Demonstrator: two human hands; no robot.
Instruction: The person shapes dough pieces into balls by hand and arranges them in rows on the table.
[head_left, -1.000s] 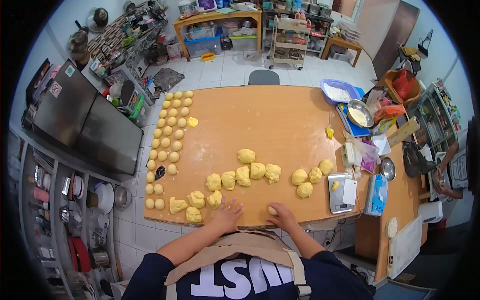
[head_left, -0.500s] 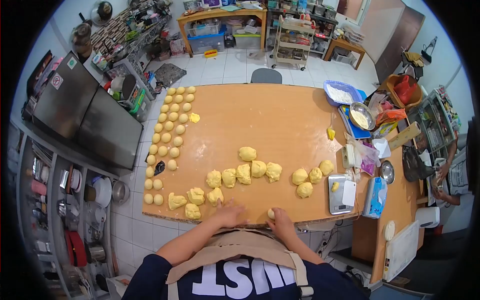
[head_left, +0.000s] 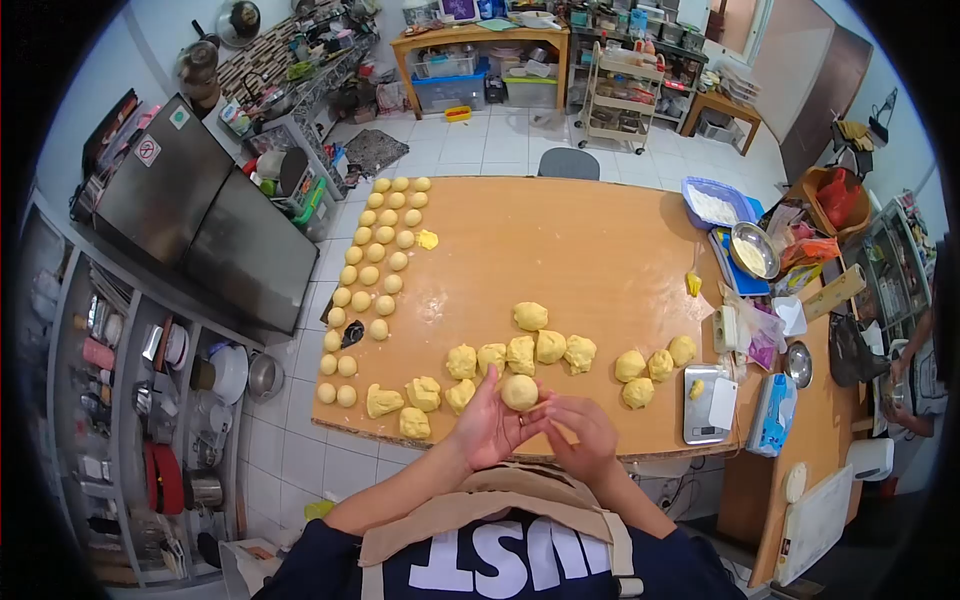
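Observation:
A smooth pale dough ball is held up over the table's near edge. My left hand cradles it, palm turned up and thumb raised at its left side. The bent fingers of my right hand meet the ball's lower right side. Just beyond and left of my hands lie rough yellow dough lumps, among them one lump close to my left thumb. A row of lumps runs behind the ball. Another group of dough lumps lies to the right.
Rounded dough balls line the table's left side. On the right are a kitchen scale, a metal bowl, a blue basket of flour and a blue packet. Another person's arm shows at the far right.
The dough ball has risen from the tabletop under my right hand into my left hand. My left hand has turned from palm down to palm up. The view has shifted slightly.

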